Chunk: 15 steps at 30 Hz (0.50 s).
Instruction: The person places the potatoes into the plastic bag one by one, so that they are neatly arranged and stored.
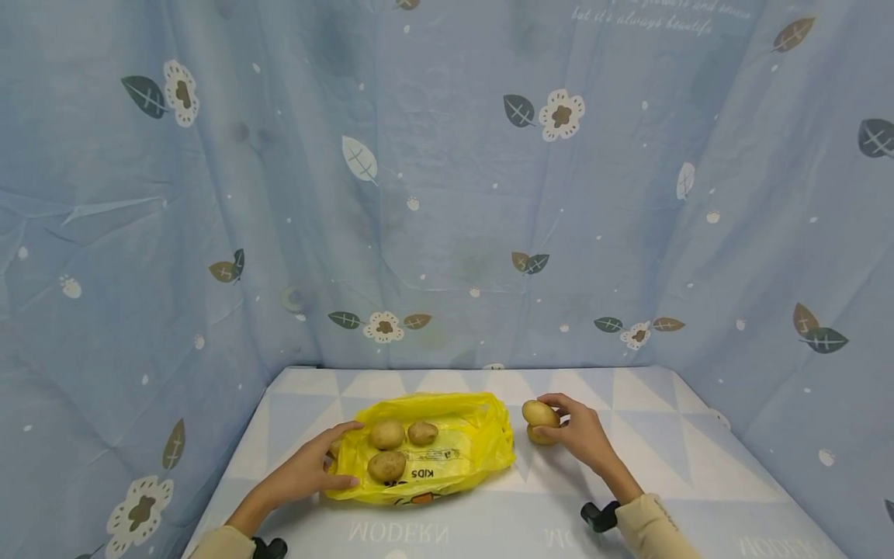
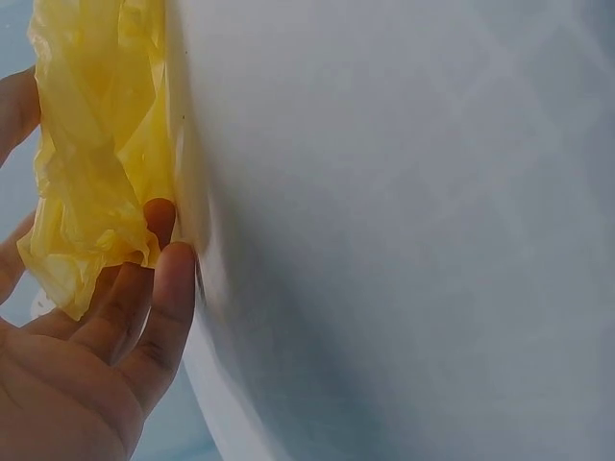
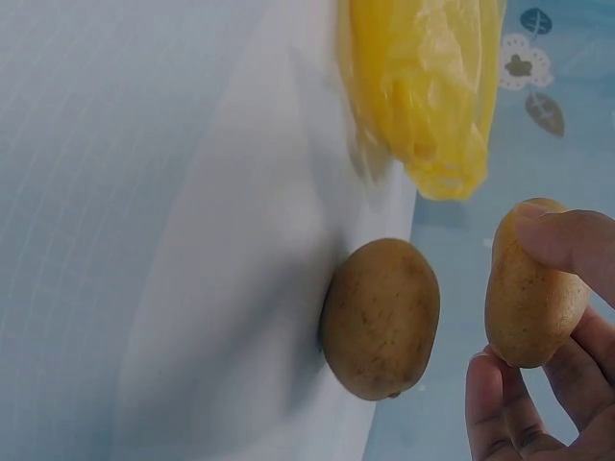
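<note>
A yellow plastic bag (image 1: 475, 454) lies spread wide on the table, with several potatoes in it, among them a large potato (image 1: 387, 434) and a small potato (image 1: 422, 433). My left hand (image 1: 307, 470) holds the bag's left end, its fingers curled about the crumpled plastic (image 2: 96, 182) in the left wrist view. Right of the bag, my right hand (image 1: 583, 436) pinches a potato (image 3: 533, 288) between thumb and fingers, raised off the table. Below it another potato (image 3: 381, 319) rests on the tabletop, apart from the held one in the right wrist view.
The table (image 1: 670, 466) wears a white and pale blue cloth with triangles and printed letters. A blue curtain (image 1: 454, 194) with leaves and flowers hangs behind it and along both sides. Black wrist straps (image 1: 599, 516) sit by the sleeves.
</note>
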{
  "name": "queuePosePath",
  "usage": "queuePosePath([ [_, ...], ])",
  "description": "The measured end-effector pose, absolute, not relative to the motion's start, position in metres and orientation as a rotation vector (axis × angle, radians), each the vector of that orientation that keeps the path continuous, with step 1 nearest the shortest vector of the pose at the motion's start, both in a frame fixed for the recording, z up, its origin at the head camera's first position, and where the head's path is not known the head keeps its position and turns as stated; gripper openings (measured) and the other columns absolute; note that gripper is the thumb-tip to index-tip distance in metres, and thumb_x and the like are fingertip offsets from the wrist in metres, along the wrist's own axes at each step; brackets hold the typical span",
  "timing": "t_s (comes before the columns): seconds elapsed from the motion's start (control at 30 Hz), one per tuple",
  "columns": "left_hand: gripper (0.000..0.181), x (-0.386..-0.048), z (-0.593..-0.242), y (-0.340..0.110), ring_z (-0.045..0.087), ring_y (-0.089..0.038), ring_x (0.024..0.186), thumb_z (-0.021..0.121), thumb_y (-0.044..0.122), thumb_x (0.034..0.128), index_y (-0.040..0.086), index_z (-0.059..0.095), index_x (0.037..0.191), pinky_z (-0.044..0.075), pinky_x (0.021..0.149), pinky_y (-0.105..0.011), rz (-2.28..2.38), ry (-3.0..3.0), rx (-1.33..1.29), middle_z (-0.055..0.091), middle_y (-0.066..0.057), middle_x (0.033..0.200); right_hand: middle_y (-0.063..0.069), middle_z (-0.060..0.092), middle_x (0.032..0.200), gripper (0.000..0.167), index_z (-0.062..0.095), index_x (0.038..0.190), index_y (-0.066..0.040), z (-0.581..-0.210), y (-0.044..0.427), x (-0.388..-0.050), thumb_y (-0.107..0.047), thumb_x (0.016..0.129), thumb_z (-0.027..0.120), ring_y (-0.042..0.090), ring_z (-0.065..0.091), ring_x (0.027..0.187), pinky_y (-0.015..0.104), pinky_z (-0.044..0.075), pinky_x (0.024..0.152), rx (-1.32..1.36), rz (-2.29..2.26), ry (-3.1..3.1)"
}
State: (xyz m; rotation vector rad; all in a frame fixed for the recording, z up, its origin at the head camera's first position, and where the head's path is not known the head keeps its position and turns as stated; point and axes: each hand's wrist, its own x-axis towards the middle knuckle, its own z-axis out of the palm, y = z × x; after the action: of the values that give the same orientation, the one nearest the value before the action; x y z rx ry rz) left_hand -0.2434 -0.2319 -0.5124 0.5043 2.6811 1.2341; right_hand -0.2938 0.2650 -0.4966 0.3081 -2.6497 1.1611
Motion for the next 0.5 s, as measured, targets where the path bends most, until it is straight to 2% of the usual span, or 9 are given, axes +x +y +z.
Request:
queuePosePath([
  [0.17, 0.088, -0.242, -0.512, -0.231, 0.044, -0.04, 0.136, 0.09, 0.033, 0.0806, 0.016, 0.045, 0.154, 0.049, 0.092, -0.049, 1.244, 2.686, 0.486, 0.043, -0.018, 0.157, 0.001, 0.073, 0.119, 0.05, 0.072, 0.122, -0.017, -0.495, 0.255, -0.294, -0.019, 0.077, 0.093, 0.017, 0.066, 0.093, 0.033, 0.054, 0.078, 0.352, 1.179, -2.638],
  [0.5, 0.087, -0.243, -0.515, -0.231, 0.044, -0.041, 0.137, 0.09, 0.034, 0.0807, 0.018, 0.045, 0.154, 0.048, 0.095, -0.055, 1.253, 2.679, 0.5, 0.043, -0.018, 0.157, -0.002, 0.073, 0.118, 0.05, 0.072, 0.121, -0.02, -0.49, 0.235, -0.291, -0.016, 0.076, 0.093, 0.015, 0.065, 0.092, 0.03, 0.055, 0.078, 0.408, 1.196, -2.641],
])
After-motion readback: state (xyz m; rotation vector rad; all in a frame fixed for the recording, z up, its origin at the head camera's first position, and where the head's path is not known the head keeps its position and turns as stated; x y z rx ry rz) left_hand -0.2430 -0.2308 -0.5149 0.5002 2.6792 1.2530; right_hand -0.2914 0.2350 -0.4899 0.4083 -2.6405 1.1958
